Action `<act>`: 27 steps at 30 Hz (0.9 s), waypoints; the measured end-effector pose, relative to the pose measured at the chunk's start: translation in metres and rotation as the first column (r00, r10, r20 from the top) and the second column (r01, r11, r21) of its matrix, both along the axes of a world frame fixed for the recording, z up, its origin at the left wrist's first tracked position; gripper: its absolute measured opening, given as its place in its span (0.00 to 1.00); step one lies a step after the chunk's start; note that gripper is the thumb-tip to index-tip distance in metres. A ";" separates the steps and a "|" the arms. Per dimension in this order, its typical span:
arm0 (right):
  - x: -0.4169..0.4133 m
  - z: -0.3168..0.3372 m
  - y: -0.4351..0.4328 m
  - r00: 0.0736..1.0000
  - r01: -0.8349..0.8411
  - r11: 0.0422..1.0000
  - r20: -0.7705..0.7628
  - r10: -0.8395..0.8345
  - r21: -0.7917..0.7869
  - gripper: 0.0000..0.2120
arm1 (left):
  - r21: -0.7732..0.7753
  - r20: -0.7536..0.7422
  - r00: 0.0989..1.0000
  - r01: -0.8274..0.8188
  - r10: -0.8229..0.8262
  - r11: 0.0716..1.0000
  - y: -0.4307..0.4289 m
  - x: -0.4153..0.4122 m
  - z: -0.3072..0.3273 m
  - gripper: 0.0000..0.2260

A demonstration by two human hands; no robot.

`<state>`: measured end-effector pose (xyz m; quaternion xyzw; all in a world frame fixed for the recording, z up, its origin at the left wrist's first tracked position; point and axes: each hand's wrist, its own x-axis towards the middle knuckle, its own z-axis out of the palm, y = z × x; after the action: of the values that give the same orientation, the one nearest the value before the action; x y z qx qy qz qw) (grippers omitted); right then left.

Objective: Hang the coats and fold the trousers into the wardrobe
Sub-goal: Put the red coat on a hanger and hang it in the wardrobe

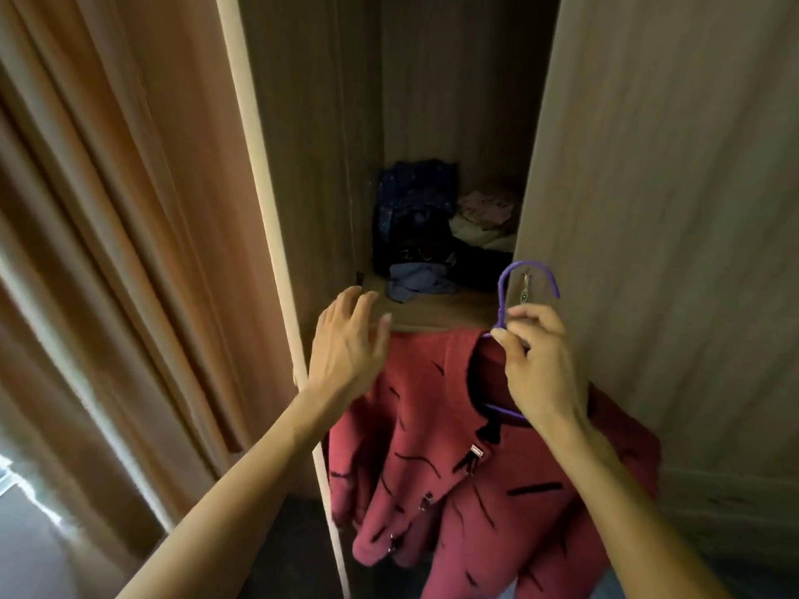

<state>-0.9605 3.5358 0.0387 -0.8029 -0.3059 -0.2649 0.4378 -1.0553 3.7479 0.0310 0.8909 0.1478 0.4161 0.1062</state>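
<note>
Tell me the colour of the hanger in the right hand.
Purple; the hanger shows best in the head view, its hook above the right hand.

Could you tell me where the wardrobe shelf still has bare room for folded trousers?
Only the front strip of the shelf is bare, between the blue cloth and the red coat. Behind that, the dark clothes and pale clothes crowd it.

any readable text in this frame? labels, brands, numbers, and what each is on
No text can be read in this frame.
Small metal key fob hanging at the wardrobe door: may carry markings, too small and blurred to read.
Red coat on the purple hanger: only black dash marks and metal clasps, no lettering.
Dark garment on the shelf: faint pattern, illegible.
</note>
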 end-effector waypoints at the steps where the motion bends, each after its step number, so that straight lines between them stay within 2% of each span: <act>1: 0.004 0.001 0.000 1.000 0.013 1.000 -0.003 -0.013 -0.008 0.06 | -0.014 -0.002 1.000 0.018 -0.018 1.000 -0.005 0.009 0.007 0.18; 13: 0.080 0.007 -0.039 0.988 0.126 0.990 0.101 -0.118 -0.068 0.04 | -0.105 -0.125 0.965 0.217 -0.230 0.970 -0.072 0.175 0.056 0.18; 18: 0.133 0.021 -0.055 0.982 0.135 0.988 0.145 -0.122 -0.081 0.05 | -0.175 -0.211 0.949 0.200 -0.235 0.964 -0.098 0.259 0.084 0.18; 22: 0.173 0.038 -0.062 0.973 0.144 0.988 0.191 -0.132 -0.048 0.05 | -0.198 -0.265 0.938 0.176 -0.225 0.964 -0.098 0.321 0.098 0.29; 27: 0.216 0.066 -0.062 0.957 0.147 0.989 0.248 -0.151 0.034 0.08 | -0.194 -0.279 0.951 0.082 -0.135 0.978 -0.095 0.372 0.121 0.20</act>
<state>-0.7444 3.4738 0.1049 -0.7803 -0.2954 -0.3986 0.3808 -0.6835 3.6531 0.1525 0.9359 0.1496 0.2591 0.1861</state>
